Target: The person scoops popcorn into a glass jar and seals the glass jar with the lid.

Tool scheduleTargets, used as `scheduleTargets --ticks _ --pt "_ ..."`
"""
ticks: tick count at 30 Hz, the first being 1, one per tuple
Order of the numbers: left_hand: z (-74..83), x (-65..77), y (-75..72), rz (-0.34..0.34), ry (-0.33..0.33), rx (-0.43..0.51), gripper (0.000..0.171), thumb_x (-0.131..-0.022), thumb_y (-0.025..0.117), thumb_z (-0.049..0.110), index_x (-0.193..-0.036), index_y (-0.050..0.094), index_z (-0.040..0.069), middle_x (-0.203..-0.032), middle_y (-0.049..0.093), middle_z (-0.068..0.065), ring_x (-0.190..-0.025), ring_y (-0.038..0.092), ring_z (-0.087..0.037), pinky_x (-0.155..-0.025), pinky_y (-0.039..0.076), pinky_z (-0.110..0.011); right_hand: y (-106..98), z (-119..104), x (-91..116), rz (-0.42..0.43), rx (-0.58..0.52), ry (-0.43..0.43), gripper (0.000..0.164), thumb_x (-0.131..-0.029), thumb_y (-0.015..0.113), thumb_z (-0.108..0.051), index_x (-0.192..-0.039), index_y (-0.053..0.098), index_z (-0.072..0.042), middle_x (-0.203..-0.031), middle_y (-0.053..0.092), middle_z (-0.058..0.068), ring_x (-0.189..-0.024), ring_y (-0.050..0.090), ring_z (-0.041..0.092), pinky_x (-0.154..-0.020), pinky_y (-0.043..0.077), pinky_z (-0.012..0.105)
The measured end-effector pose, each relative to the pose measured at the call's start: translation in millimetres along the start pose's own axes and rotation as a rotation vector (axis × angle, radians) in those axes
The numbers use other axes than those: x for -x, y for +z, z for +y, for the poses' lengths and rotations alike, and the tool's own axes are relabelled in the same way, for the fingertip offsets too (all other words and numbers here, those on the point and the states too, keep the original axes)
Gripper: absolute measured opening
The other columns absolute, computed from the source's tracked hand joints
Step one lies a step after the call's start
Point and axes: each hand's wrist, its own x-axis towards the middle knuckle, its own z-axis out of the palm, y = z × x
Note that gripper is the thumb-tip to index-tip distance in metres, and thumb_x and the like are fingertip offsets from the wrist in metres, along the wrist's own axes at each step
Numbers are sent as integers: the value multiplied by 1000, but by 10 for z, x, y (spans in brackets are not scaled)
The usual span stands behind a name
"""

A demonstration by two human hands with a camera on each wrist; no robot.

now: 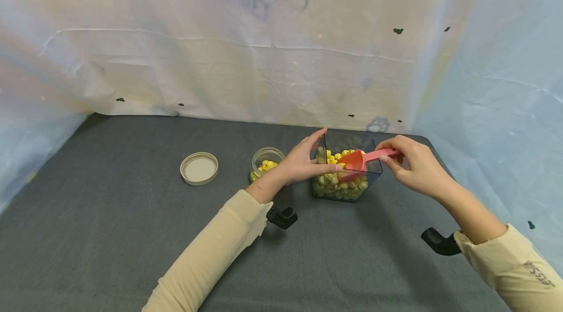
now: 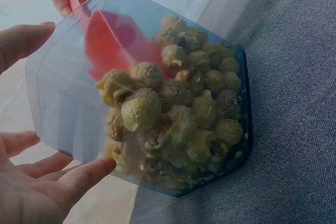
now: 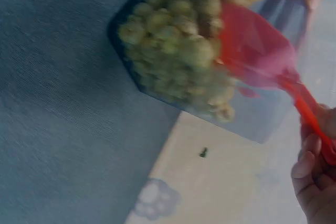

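Observation:
A clear plastic square container [image 1: 373,178] part-filled with yellow popcorn [image 2: 181,114] stands on the dark table. My left hand [image 1: 301,161] holds its left side, the thumb along the near rim and the fingers spread toward the far side. In the left wrist view, fingertips of that hand touch the container wall. My right hand [image 1: 413,165] grips the handle of a pinkish-red scoop [image 1: 374,155] over the container's right rim. The scoop's bowl is inside, dipped into the popcorn. Popcorn partly hides its front edge.
Left of the container, partly behind my left forearm, a round clear jar [image 1: 269,149] holds some popcorn. Farther left a round lid [image 1: 199,169] lies flat on the dark tablecloth [image 1: 110,214]. A pale sheet [image 1: 246,77] hangs behind the table.

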Motion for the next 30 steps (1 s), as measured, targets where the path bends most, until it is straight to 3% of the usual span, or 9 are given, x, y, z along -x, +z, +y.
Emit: scheduleTargets --ticks 8,30 --pt "12 6 5 -3 -9 -1 92 -84 73 36 -155 15 29 -160 15 -1 -144 28 -24 -107 41 -43 111 93 131 4 -78 121 15 -89 66 -4 -104 66 -5 -85 60 2 -69 46 5 -59 38 20" --pt "5 0 3 8 -14 7 92 -84 73 34 -155 15 28 -160 16 -2 -144 28 -23 -107 41 -42 264 161 278 23 -349 235 20 -96 58 -8 -114 63 -3 -89 58 6 -65 49 8 -53 39 23"
